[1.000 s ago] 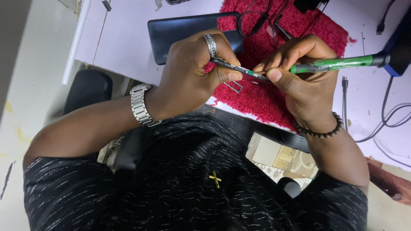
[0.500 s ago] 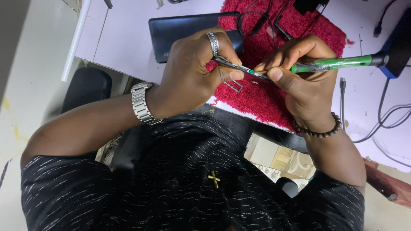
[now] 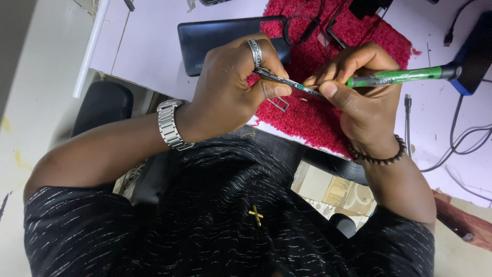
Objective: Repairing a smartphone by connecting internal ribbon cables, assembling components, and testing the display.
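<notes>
1. At frame centre, the left hand point(image 3: 230, 92) pinches metal tweezers point(image 3: 287, 82) between thumb and fingers.
2. The right hand point(image 3: 364, 97) is closed around a green-handled tool point(image 3: 405, 77) that points left to meet the tweezer tips.
3. Both hover over a red mat point(image 3: 312, 113) at the desk's near edge point(image 3: 154, 56).
4. A dark phone point(image 3: 215, 36) lies upper centre, touching the mat's left side.

left hand point(image 3: 230, 92) — grips tweezers point(image 3: 287, 82) | right hand point(image 3: 359, 97) — holds green tool point(image 3: 405, 77) | red mat point(image 3: 307, 113)
</notes>
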